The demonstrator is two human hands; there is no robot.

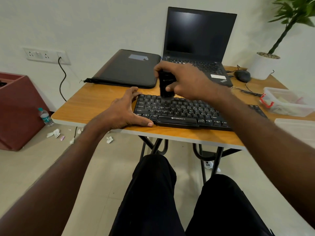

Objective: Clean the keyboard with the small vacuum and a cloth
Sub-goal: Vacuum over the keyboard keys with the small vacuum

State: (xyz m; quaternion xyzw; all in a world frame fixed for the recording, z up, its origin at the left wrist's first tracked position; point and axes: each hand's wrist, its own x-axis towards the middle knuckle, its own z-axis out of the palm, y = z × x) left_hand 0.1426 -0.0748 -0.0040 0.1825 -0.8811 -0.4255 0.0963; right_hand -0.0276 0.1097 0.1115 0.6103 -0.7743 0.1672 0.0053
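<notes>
The small black handheld vacuum [165,85] is gripped upright in the right hand [185,80], nozzle on the upper-left keys of the black keyboard [180,111], whose long axis follows the desk's [95,103] front edge rightward; its left end is steadied by the spread left hand [124,111].

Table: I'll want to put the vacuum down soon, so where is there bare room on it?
Bare wood lies on the table left of the left hand, in front of the folder. A thin strip runs along the near edge below the keyboard. The right side is crowded: laptop, mouse, cables, plastic box.
</notes>
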